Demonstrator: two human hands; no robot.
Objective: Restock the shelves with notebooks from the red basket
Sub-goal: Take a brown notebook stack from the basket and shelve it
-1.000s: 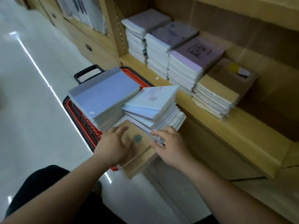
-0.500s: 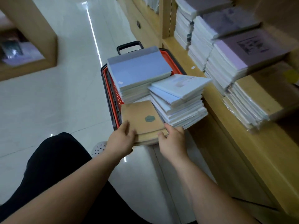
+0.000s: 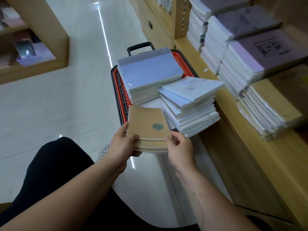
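Head view: left hand [image 3: 122,145] and right hand [image 3: 180,148] gripping brown notebooks [image 3: 146,125] above notebook-filled red basket [image 3: 119,90].

A glossy white floor [image 3: 50,105] carries a bright streak of reflected light [image 3: 104,33]. At far left stands a wooden unit [image 3: 48,32] holding blurred goods. A dark trouser leg [image 3: 55,165] shows at the bottom, beside a white perforated shoe [image 3: 103,151].
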